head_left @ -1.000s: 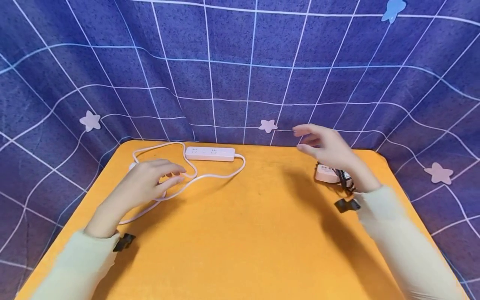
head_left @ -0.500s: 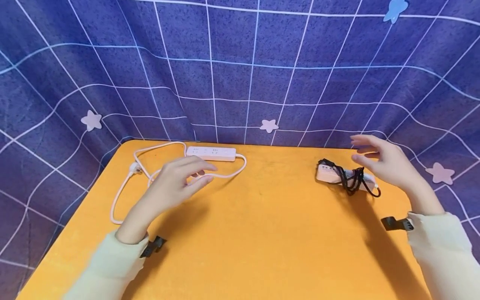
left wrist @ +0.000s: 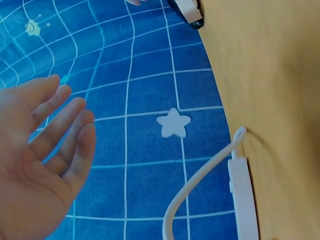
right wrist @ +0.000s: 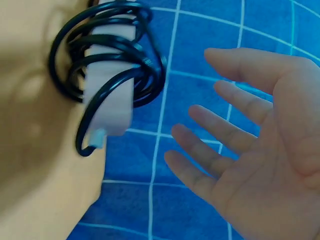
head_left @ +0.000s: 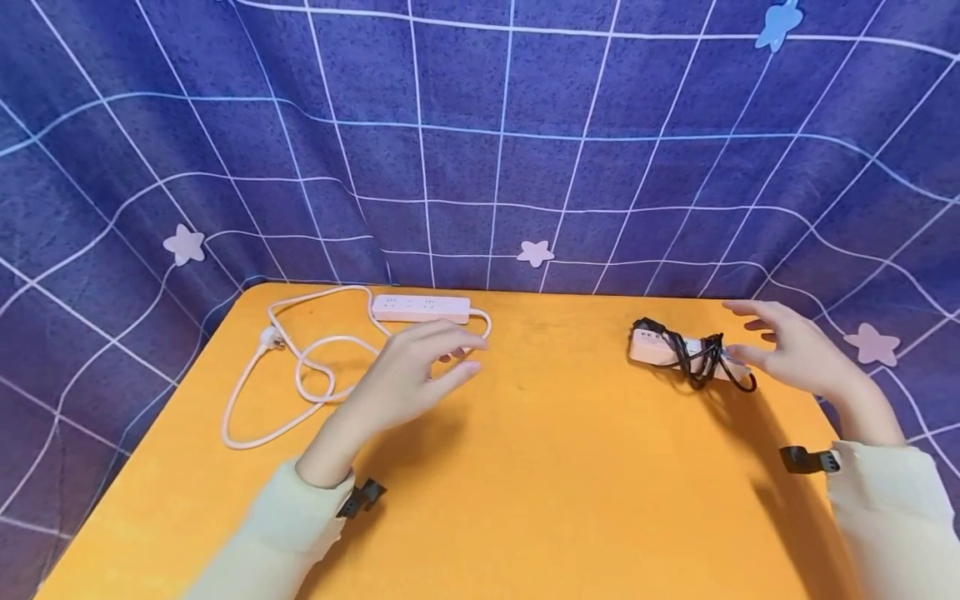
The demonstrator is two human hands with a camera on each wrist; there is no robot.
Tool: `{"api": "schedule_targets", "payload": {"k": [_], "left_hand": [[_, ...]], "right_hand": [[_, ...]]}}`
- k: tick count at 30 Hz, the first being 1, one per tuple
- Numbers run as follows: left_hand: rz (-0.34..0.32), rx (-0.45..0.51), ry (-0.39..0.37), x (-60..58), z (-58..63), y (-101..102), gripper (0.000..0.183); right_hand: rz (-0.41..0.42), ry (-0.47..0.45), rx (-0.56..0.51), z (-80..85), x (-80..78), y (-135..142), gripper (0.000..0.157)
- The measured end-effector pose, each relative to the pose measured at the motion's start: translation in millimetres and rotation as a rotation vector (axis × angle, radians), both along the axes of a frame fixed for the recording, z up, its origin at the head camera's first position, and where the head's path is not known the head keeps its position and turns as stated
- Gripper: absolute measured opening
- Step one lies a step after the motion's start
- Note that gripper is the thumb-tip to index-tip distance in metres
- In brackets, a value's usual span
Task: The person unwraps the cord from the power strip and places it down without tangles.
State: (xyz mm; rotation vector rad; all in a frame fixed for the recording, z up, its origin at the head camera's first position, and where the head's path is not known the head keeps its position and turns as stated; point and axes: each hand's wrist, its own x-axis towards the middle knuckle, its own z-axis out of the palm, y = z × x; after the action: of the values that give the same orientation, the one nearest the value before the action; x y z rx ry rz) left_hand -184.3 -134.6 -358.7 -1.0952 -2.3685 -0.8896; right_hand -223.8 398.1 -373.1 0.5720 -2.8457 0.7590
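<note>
A white power strip [head_left: 422, 308] lies at the back of the table, its white cord [head_left: 246, 400] spread in loops to the left, ending in a plug [head_left: 271, 337]. My left hand [head_left: 405, 375] hovers over part of that cord, fingers relaxed and holding nothing. At the back right sits a second power strip [head_left: 656, 348], with its black cord [head_left: 701, 362] wound around it. Beside its right end my right hand [head_left: 795, 350] hangs with loosely bent fingers and nothing in them. In the right wrist view, the palm [right wrist: 250, 160] is bare and apart from the wound black cord [right wrist: 115, 55].
The orange tabletop [head_left: 540, 483] ends at a dark blue curtain [head_left: 465, 167] with a white grid and stars, which hangs behind and on both sides. A small black device [head_left: 362, 498] is worn at the left wrist, another [head_left: 808, 460] at the right.
My left hand has moved right, from over the plug and cord loops toward the white strip's right end. My right hand has moved right and down, uncovering the strip with the black cord.
</note>
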Motion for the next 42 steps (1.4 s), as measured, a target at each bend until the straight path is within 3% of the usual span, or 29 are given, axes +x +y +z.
{"api": "schedule_targets", "payload": {"k": [5,14,26,35,42], "left_hand": [[-0.007,-0.002,-0.008,-0.9,-4.7,8.5,0.022],[0.026,-0.002,-0.035,2.6,-8.0,13.2,0.02],[0.032,0.004,-0.1,2.8,-14.5,14.7,0.019],[0.048,-0.001,-0.111,0.5,-17.8,13.9,0.018],[0.051,-0.001,-0.122,-1.2,-19.9,12.6,0.016]], "right_hand": [[0.014,-0.023,0.04,-17.5,0.6,8.8,0.067],[-0.045,-0.13,-0.063,-40.0,3.2,18.7,0.058],[-0.064,-0.233,-0.134,-46.4,6.3,27.5,0.053],[-0.066,-0.251,-0.062,-50.9,-3.1,26.2,0.052],[-0.005,-0.362,-0.273,-65.1,-4.9,24.5,0.043]]}}
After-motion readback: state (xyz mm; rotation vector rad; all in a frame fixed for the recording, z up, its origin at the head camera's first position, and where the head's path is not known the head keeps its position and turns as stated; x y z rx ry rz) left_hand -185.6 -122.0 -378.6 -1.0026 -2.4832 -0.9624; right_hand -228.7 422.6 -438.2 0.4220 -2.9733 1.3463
